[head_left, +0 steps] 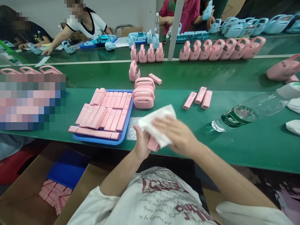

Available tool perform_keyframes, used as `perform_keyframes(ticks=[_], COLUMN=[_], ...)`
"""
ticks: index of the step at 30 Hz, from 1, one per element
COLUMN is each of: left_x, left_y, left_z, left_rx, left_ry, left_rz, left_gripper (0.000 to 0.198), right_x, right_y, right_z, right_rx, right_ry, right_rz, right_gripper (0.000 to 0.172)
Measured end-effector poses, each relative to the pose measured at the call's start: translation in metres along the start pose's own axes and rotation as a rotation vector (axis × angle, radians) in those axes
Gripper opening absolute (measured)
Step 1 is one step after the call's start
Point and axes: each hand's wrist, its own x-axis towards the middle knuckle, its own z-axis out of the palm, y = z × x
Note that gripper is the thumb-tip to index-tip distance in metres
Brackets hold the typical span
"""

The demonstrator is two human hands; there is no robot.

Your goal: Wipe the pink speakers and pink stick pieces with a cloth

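Above the table's front edge, my left hand grips a small pink plastic block, thumb up along its side. A white cloth lies over most of the block, hiding its upper end. From the right, my right hand presses the cloth against the block, its fingers closed over the cloth. Left of my hands stands a blue tray with rows of similar pink blocks. Just behind my hands sit rounded pink cases with handles.
Three loose pink blocks and a tilted clear bottle lie to the right. Pink handled cases line the back ledge. A carton with a blue tray and pink blocks is below left. Other people work across the table.
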Motion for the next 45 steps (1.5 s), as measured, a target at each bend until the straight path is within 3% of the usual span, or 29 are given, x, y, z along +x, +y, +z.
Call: perform_keyframes(ticks=[2,6,7,9,11,13,15,17,19,25,29,32,38,42,45], left_x=[-0.001,0.000,-0.001,-0.002,-0.005,-0.008,-0.009,-0.009,-0.008,-0.006,-0.004,-0.002,0.004,0.008,0.013], left_y=[0.000,0.003,0.004,0.007,0.009,0.010,0.008,0.006,0.003,0.002,0.000,-0.002,-0.005,-0.008,-0.011], left_z=[0.002,0.003,0.003,0.004,0.005,0.006,0.008,0.008,0.009,0.011,0.008,0.004,0.007,0.011,0.011], left_rx=[0.015,0.012,0.025,0.078,0.121,0.133,0.135,0.124,0.094,-0.041,-0.124,-0.168,-0.296,-0.338,-0.331], left_ry=[-0.033,-0.087,-0.096,-0.139,-0.196,-0.244,-0.294,-0.332,-0.328,-0.262,-0.360,-0.411,-0.250,-0.210,-0.168], left_rz=[0.092,0.208,0.210,0.197,0.162,0.144,0.144,0.146,0.133,-0.048,-0.167,-0.227,-0.321,-0.410,-0.392], left_gripper=[0.099,0.088,0.087,0.087,0.087,0.078,0.057,0.038,0.030,0.039,0.046,0.043,0.035,0.037,0.046], right_x=[0.002,-0.001,-0.003,-0.009,-0.013,-0.015,-0.014,-0.014,-0.014,-0.017,-0.023,-0.028,-0.033,-0.036,-0.036], right_y=[0.002,-0.002,-0.002,0.001,0.007,0.009,0.008,0.003,-0.003,-0.018,-0.022,-0.019,-0.012,-0.022,-0.024], right_z=[-0.001,0.001,0.000,-0.003,-0.009,-0.014,-0.016,-0.016,-0.015,-0.011,-0.008,-0.005,0.002,0.005,0.007], right_rx=[-0.021,0.100,0.149,0.217,0.276,0.402,0.558,0.629,0.613,0.577,0.523,0.491,0.607,0.510,0.364], right_ry=[0.064,0.049,0.077,0.241,0.503,0.724,0.834,0.858,0.866,0.845,0.768,0.716,0.757,0.547,0.322], right_rz=[0.035,-0.087,-0.010,0.332,0.719,1.002,1.186,1.271,1.271,1.160,1.087,1.130,1.268,1.150,0.875], right_gripper=[0.035,0.031,0.029,0.028,0.036,0.042,0.044,0.046,0.048,0.043,0.037,0.038,0.047,0.046,0.045])
